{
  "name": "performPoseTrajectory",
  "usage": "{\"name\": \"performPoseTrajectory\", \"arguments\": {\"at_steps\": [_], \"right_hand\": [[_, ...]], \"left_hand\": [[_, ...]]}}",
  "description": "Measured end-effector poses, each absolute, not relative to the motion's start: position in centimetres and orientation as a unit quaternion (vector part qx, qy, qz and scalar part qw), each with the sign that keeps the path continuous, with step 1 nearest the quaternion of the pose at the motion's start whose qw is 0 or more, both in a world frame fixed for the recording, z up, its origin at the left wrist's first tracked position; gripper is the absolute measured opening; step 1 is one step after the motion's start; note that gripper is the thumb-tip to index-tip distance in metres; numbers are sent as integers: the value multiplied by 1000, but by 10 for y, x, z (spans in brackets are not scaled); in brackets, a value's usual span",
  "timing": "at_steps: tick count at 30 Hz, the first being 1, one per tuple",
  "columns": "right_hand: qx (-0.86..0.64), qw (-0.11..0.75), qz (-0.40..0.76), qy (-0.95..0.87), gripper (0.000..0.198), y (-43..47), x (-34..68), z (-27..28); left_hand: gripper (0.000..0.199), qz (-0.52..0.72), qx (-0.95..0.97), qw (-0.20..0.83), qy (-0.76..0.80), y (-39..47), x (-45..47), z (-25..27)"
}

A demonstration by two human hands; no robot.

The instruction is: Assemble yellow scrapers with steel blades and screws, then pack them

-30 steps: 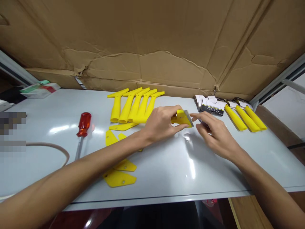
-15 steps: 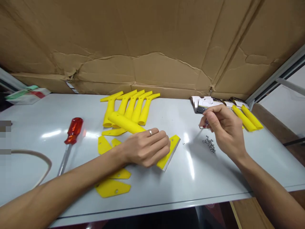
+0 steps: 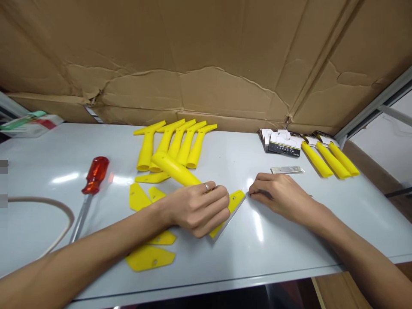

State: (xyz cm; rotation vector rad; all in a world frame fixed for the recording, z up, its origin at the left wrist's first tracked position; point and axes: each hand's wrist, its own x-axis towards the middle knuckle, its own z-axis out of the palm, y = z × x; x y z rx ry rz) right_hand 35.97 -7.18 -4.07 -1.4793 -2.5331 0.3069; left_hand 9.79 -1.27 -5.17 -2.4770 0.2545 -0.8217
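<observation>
My left hand (image 3: 201,210) is closed around a yellow scraper near its head, pressing it toward the tabletop. The scraper's handle (image 3: 175,168) slants up and to the left, and a thin metal blade (image 3: 229,221) runs along its right edge. Just right of the blade, my right hand (image 3: 273,191) is down at the table, thumb and finger pinched at a tiny nut that the fingertips mostly cover. Behind that hand lies a flat metal blade strip (image 3: 287,170). The small pile of screws is hidden under the right hand.
Several yellow scraper handles (image 3: 148,150) stand in a row at the back. Flat yellow plates (image 3: 151,257) lie beneath my left forearm. A red-handled screwdriver (image 3: 96,174) and a pale cable (image 3: 61,206) are at left. Cards (image 3: 285,146) and yellow tubes (image 3: 317,159) sit back right.
My right hand has come down and left from above the screws to the nut beside the scraper, uncovering the blade strip. The left hand keeps its hold on the scraper.
</observation>
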Motion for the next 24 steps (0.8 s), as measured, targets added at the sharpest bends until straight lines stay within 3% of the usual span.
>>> {"name": "performPoseTrajectory", "arguments": {"at_steps": [12,24], "right_hand": [[-398,299,96,-862,9,-82,343,-35],[-380,315,2,-870,15,-88,329,-42]], "left_hand": [[31,-321,-903,267,99,-15,99,-50],[34,-334,-899,269,89,-16,99,-52]]}}
